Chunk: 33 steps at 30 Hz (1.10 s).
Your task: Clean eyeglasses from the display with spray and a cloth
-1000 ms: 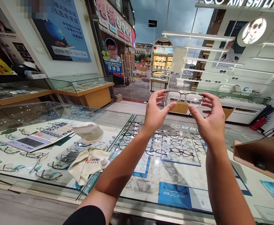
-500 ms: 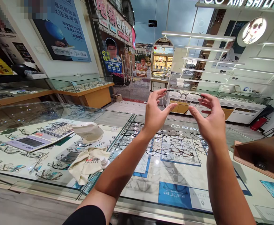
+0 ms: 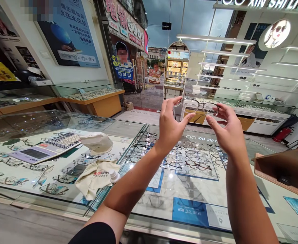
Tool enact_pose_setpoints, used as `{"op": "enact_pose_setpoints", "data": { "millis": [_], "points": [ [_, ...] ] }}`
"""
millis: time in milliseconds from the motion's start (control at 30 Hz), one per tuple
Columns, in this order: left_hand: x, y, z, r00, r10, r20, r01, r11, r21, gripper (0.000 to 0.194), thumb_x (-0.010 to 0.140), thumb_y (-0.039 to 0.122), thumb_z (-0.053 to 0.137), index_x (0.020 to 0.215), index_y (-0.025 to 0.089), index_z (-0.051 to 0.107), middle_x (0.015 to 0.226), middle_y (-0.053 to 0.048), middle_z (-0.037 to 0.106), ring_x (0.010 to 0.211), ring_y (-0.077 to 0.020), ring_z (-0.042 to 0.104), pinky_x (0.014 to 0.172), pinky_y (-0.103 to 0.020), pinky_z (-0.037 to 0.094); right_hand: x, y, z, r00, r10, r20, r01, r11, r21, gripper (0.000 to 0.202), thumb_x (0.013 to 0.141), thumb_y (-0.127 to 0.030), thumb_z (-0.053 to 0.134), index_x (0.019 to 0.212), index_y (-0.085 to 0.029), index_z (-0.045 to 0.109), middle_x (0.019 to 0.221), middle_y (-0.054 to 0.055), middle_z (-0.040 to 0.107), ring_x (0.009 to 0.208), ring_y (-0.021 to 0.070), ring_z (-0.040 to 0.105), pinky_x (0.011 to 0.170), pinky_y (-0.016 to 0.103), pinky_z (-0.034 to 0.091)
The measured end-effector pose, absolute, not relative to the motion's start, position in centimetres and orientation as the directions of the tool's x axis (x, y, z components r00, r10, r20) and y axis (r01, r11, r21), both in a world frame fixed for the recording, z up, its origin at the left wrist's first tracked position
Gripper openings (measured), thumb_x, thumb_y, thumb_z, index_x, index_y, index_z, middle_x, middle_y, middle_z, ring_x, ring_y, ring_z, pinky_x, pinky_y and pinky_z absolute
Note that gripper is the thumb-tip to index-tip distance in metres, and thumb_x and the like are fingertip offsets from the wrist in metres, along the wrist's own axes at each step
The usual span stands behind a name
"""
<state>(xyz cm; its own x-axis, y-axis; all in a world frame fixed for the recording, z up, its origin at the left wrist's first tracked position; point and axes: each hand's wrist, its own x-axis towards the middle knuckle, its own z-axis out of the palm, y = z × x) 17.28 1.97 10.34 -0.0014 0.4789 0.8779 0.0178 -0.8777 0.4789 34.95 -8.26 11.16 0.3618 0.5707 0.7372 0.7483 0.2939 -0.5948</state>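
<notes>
Glass-topped worktop fills the foreground, spectacle frames showing beneath its panes. Raised in the air, seen past its far edge, is a pair of glasses; the left hand and right hand each keep a grip closed on one end. A cloth lies near the left section's near right corner.

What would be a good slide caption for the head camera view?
The left hand and right hand hold up eyeglasses over a glass display counter.
</notes>
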Motion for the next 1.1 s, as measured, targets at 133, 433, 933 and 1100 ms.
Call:
{"op": "enact_pose_setpoints", "data": {
  "millis": [133, 433, 933, 1100],
  "points": [
    [17.34, 1.87, 10.31, -0.001, 0.481, 0.877, 0.009, -0.877, 0.481, 0.055, 0.087, 0.046, 0.088, 0.134, 0.031, 0.064, 0.133, -0.009, 0.065, 0.127, -0.0281, 0.063, 0.114, -0.047, 0.05, 35.11, -8.18, 11.11, 0.358, 0.578, 0.734, 0.737, 0.308, -0.602, 0.067, 0.091, -0.06, 0.076, 0.146, -0.027, 0.06, 0.143, 0.016, 0.071, 0.125, 0.0357, 0.071, 0.104, 0.061, 0.059],
    [17.42, 1.63, 10.19, -0.023, 0.446, 0.895, 0.044, -0.894, 0.447, 0.058, 0.085, 0.047, 0.089, 0.135, 0.031, 0.063, 0.132, -0.009, 0.064, 0.127, -0.0282, 0.062, 0.114, -0.047, 0.049, 35.46, -7.93, 10.87, 0.349, 0.61, 0.712, 0.697, 0.339, -0.632, 0.069, 0.09, -0.06, 0.078, 0.148, -0.027, 0.059, 0.145, 0.016, 0.069, 0.123, 0.0347, 0.072, 0.105, 0.06, 0.059],
    [17.68, 2.19, 9.75, -0.063, 0.359, 0.931, 0.119, -0.924, 0.364, 0.06, 0.086, 0.049, 0.089, 0.137, 0.031, 0.062, 0.129, -0.008, 0.065, 0.12, -0.0271, 0.065, 0.105, -0.046, 0.052, 35.74, -7.7, 10.83, 0.349, 0.661, 0.664, 0.636, 0.354, -0.686, 0.069, 0.089, -0.064, 0.078, 0.146, -0.031, 0.061, 0.145, 0.014, 0.069, 0.117, 0.0341, 0.073, 0.102, 0.059, 0.061],
    [17.56, 2.0, 9.87, -0.061, 0.365, 0.929, 0.122, -0.921, 0.37, 0.059, 0.086, 0.048, 0.089, 0.136, 0.031, 0.062, 0.128, -0.008, 0.066, 0.12, -0.0272, 0.065, 0.105, -0.046, 0.051, 35.81, -7.57, 10.8, 0.352, 0.664, 0.66, 0.632, 0.351, -0.691, 0.07, 0.088, -0.065, 0.078, 0.146, -0.03, 0.06, 0.145, 0.014, 0.07, 0.116, 0.0332, 0.074, 0.099, 0.057, 0.061]
  ]
}}
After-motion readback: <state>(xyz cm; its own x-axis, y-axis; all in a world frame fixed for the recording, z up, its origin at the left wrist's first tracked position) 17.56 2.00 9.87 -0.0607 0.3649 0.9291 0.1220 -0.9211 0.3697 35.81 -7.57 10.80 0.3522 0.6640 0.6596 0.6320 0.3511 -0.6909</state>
